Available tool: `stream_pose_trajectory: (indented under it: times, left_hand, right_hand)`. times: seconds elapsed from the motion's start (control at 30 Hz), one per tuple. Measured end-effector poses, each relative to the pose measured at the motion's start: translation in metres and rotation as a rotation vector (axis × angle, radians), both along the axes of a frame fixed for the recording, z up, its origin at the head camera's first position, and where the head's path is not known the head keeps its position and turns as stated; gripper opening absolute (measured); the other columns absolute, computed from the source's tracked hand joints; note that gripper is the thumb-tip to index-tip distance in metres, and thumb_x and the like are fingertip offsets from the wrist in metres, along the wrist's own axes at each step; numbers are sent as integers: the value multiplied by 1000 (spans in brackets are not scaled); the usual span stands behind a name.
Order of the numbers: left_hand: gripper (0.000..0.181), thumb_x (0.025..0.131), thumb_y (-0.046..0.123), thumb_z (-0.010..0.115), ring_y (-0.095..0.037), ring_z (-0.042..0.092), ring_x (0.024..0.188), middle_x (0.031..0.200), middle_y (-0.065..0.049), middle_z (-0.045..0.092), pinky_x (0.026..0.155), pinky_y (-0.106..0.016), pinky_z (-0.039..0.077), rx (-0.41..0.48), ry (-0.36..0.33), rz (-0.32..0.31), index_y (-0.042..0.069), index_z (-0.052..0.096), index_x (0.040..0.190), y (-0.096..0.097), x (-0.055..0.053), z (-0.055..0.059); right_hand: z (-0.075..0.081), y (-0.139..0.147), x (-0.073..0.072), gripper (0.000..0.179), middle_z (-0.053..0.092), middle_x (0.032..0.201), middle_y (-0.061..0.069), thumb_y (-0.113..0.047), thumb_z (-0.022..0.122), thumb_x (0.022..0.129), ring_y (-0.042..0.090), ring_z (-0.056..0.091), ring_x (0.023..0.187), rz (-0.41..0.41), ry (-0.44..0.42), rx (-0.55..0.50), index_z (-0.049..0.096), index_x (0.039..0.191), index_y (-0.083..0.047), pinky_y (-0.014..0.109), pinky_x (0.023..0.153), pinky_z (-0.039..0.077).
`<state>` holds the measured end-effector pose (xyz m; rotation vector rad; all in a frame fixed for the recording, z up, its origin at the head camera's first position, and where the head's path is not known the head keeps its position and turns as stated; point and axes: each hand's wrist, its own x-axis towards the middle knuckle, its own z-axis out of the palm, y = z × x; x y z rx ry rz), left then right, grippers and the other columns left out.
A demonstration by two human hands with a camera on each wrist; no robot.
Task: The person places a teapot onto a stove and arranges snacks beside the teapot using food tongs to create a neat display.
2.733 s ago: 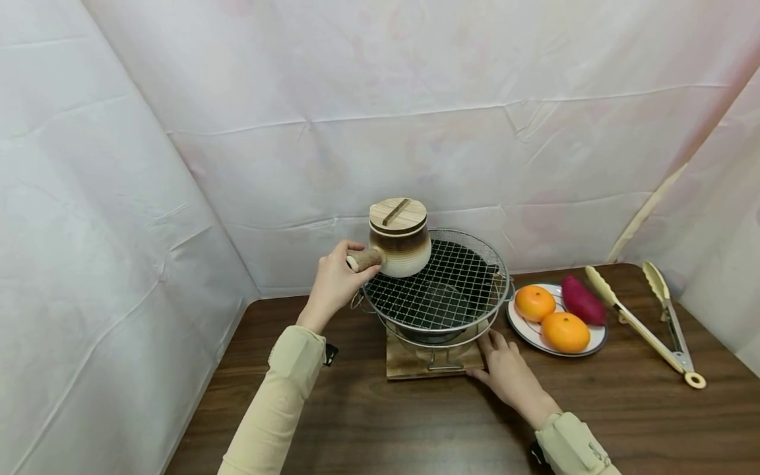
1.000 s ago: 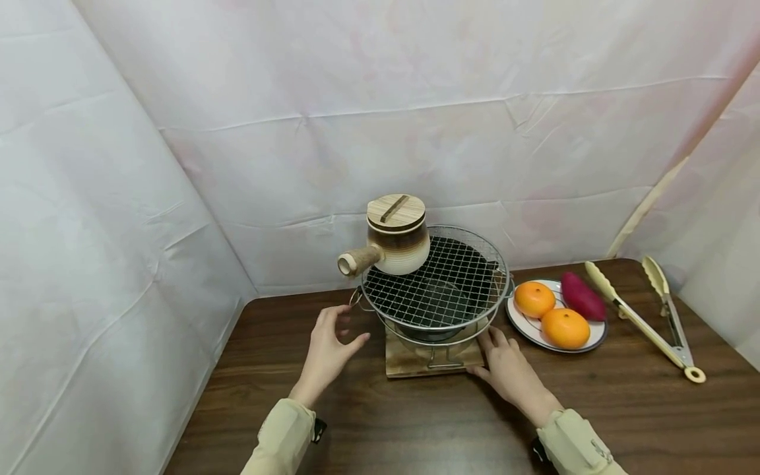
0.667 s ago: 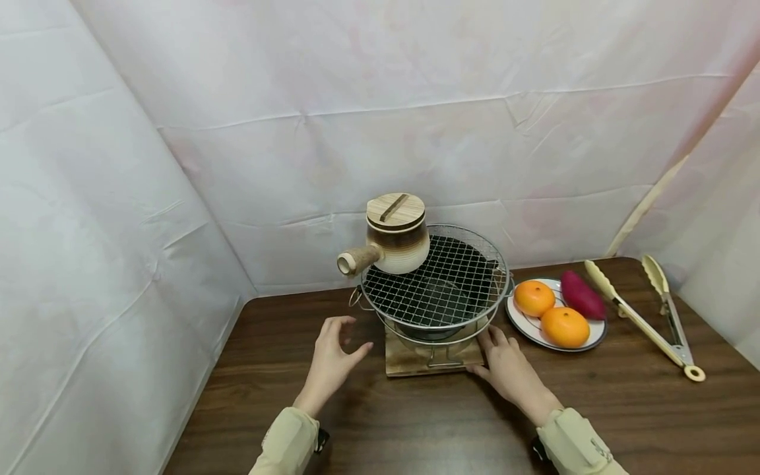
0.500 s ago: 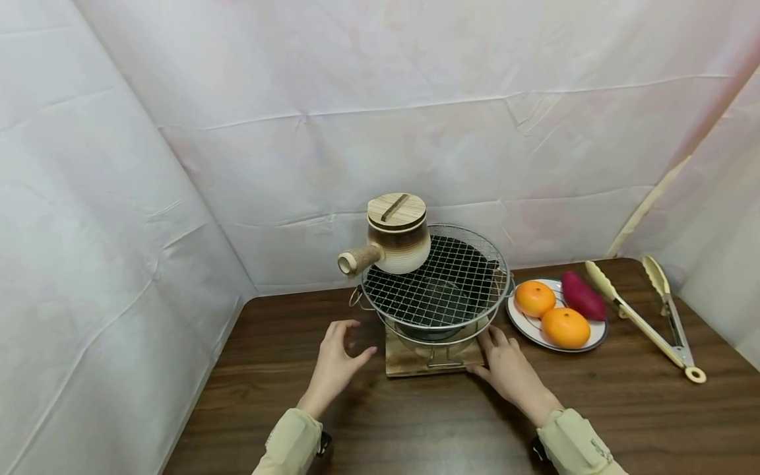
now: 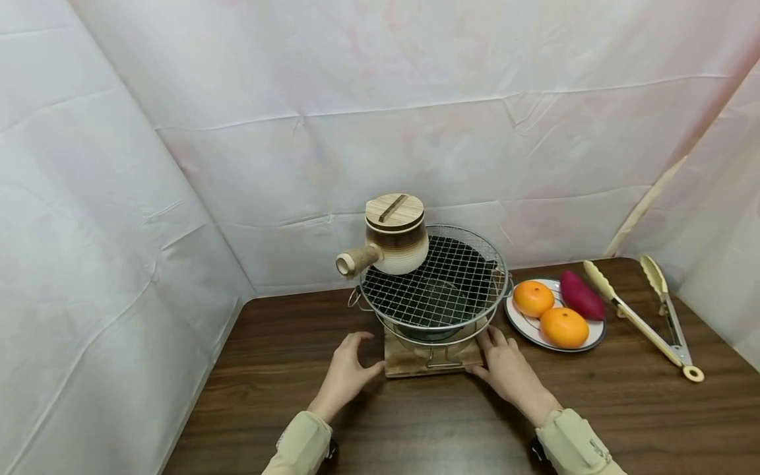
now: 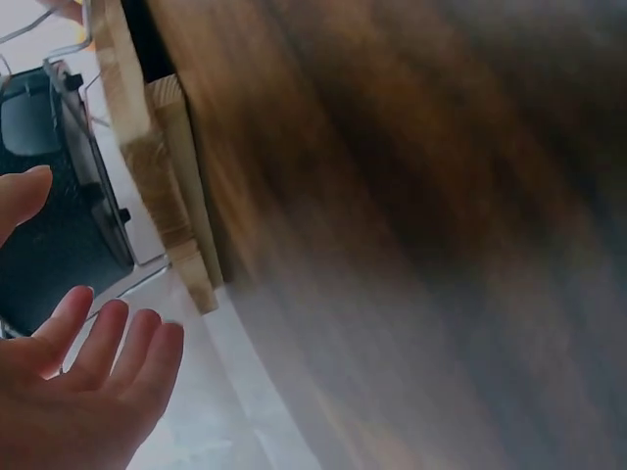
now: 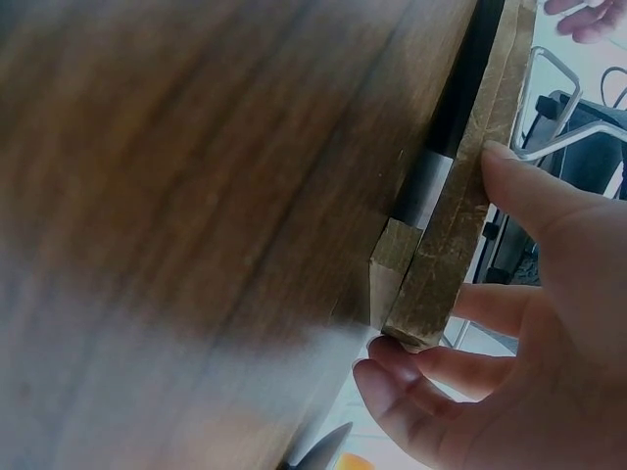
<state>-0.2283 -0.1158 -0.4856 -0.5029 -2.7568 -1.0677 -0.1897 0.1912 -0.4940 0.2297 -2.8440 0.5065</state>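
Observation:
A small wooden board [image 5: 410,363] carries a round wire grill [image 5: 442,290] with a black pan under its mesh. On the grill's left side stands a ceramic side-handle teapot [image 5: 400,254] with a wooden lid. My right hand [image 5: 507,369] grips the board's front right corner; in the right wrist view the thumb presses its edge and fingertips curl at the underside. My left hand [image 5: 350,369] is by the board's left edge, fingers and thumb spread. In the left wrist view that hand [image 6: 93,382] holds nothing and appears apart from the board [image 6: 147,147].
Right of the grill, a white plate [image 5: 515,323] bears two mandarins [image 5: 564,328] and a purple sweet potato [image 5: 580,295]. Farther right lie spread tongs [image 5: 647,332]. Pale curtains [image 5: 380,152] hang behind the brown table [image 5: 273,369].
My left hand has let go of the teapot's handle, come down toward me, then moved right to the board's left side. The teapot stays on the grill. My right hand keeps its place.

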Motion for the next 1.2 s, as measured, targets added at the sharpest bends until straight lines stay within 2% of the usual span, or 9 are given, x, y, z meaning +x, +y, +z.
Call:
stream_pose_trajectory:
  times: [0.27, 0.53, 0.83, 1.07, 1.2]
  left_hand:
    - [53, 76, 24, 79, -31, 59, 113, 119, -14, 64, 94, -47, 48, -71, -27, -25, 5, 58, 121, 4, 0, -8]
    - [57, 74, 27, 79, -35, 58, 113, 117, -18, 66, 93, -48, 48, -118, -69, -35, 7, 58, 123, 8, 0, -10]
    - [65, 74, 34, 80, -34, 58, 114, 123, -15, 65, 95, -48, 48, -198, -88, -95, 8, 55, 129, 15, -4, -15]
    - [62, 74, 35, 80, -30, 62, 108, 115, -10, 69, 92, -44, 50, -262, -30, -129, 10, 59, 127, 22, -7, -13]
    - [57, 73, 39, 80, -28, 63, 105, 111, -6, 72, 89, -41, 52, -304, 7, -123, 10, 65, 121, 24, -9, -11]
  right_hand:
    - [-1, 0, 0, 75, 51, 130, 31, -40, 76, 79, 44, 55, 97, 2, 5, 3, 47, 137, -2, 55, 84, 50]
    - [-2, -1, 0, 75, 52, 129, 31, -40, 77, 79, 44, 55, 95, 6, 16, 9, 48, 136, -1, 55, 85, 50]
    - [-3, -1, 1, 74, 52, 128, 31, -40, 77, 78, 44, 56, 95, 8, 22, 19, 49, 135, -1, 54, 86, 49]
    - [0, 0, 1, 75, 52, 128, 32, -40, 77, 79, 44, 56, 94, 3, 15, 23, 49, 136, -1, 54, 86, 50]
    - [2, 1, 1, 75, 52, 128, 32, -40, 76, 79, 44, 56, 94, 2, 16, 31, 49, 135, 0, 54, 85, 50]
